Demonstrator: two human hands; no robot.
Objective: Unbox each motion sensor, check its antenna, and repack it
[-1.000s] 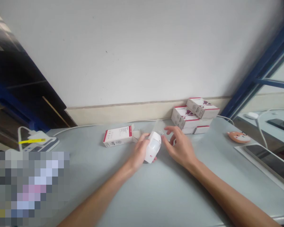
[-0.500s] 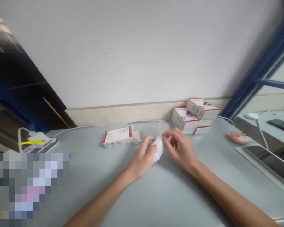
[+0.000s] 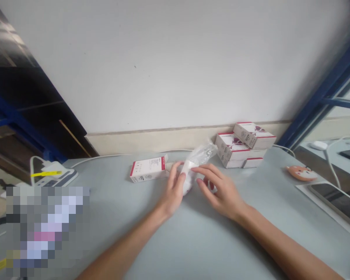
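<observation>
The left hand [image 3: 173, 190] is closed around a white plastic device [image 3: 188, 186], thumb on the near side and fingers bent over the far side. The device is held tilted above the middle of the counter [image 3: 177, 249]. A clear, crinkled plastic bag [image 3: 203, 153] extends from its upper end towards the back right.

The right hand [image 3: 223, 194] is just beside it, fingers curled and thumb a little apart from the forefinger. The forefinger is at the base of the bag, but I cannot tell whether the hand pinches any plastic. The 2 hands are close to each other with the device between them.

Just left of the left hand, a white and red box [image 3: 147, 170] lies on its side. Behind the right hand, a stack of similar boxes [image 3: 229, 151] stands near the wall [image 3: 175, 70]. Farther right are an orange animal-face item [image 3: 301, 173] and a dark flat panel [image 3: 335, 204]. At the far left sits a power strip [image 3: 67, 179] with 1 yellow tag [image 3: 46, 174] beside it. A pixelated patch hides the near left corner.
</observation>
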